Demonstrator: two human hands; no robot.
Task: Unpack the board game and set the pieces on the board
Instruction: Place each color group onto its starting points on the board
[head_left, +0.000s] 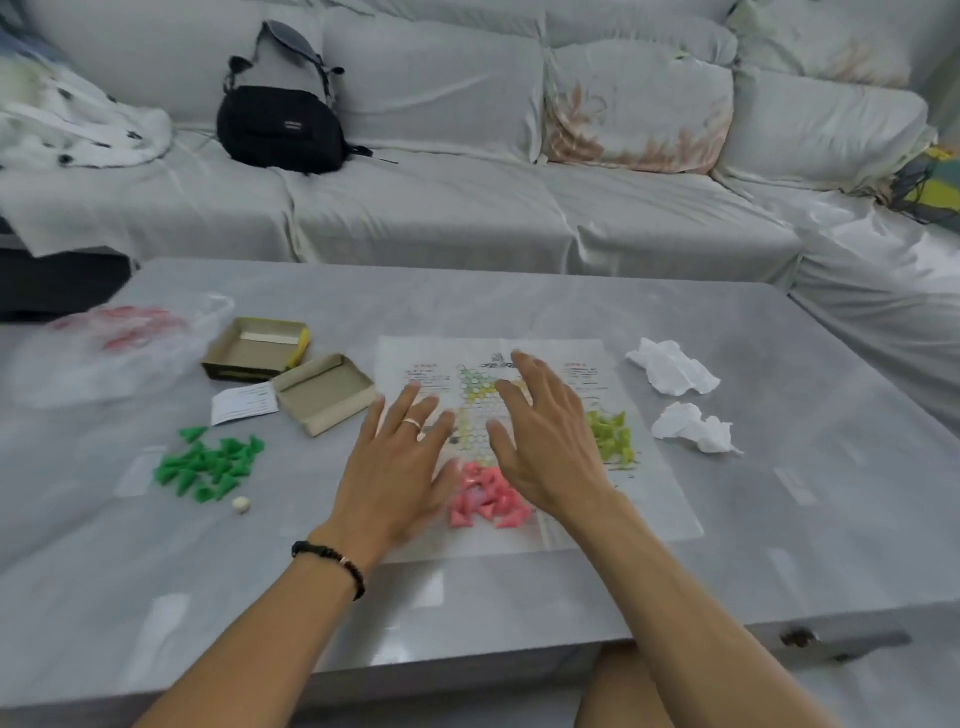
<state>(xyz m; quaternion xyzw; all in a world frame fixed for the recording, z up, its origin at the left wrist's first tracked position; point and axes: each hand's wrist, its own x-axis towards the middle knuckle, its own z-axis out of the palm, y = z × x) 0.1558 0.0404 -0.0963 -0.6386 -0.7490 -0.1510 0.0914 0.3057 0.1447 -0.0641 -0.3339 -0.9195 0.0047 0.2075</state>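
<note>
A paper game board (654, 499) with a star of small circles lies flat on the grey table (519, 597). Several pink cone pieces (485, 499) are heaped on its near part, and yellow-green cones (613, 436) sit on its right part. Dark green cones (210, 462) and a small white die (240, 504) lie on the table to the left. My left hand (397, 467) and my right hand (545, 436) hover over the board with fingers spread, holding nothing, one on each side of the pink heap.
Two open cardboard box halves (260, 348) (324, 392) and a printed slip (244, 404) sit left of the board. A clear plastic bag (104, 348) lies far left. Two crumpled tissues (672, 366) (693, 428) lie at right. A covered sofa with a black bag (280, 122) stands behind.
</note>
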